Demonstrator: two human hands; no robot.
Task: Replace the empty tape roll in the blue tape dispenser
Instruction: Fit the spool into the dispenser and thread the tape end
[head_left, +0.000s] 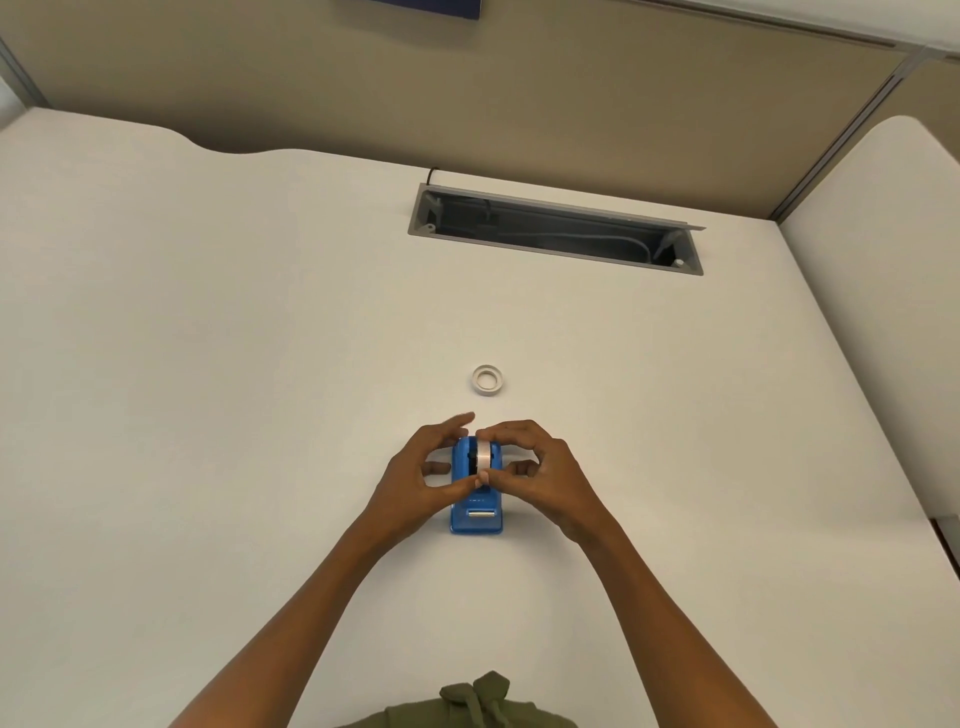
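Note:
The blue tape dispenser (476, 512) stands on the white desk (260, 389), its metal cutter facing me. A pale tape roll (483, 453) sits upright in the dispenser's cradle. My left hand (421, 475) is at the dispenser's left side, thumb near the roll's front, upper fingers spread. My right hand (540, 467) pinches the roll from the right, thumb at its front and forefinger over its top. A small white empty roll core (488, 379) lies flat on the desk beyond the dispenser, apart from both hands.
A grey open cable tray (556, 228) with wires is recessed in the desk at the back. A beige partition wall (467, 93) rises behind it. A second white desk surface (883, 260) adjoins on the right.

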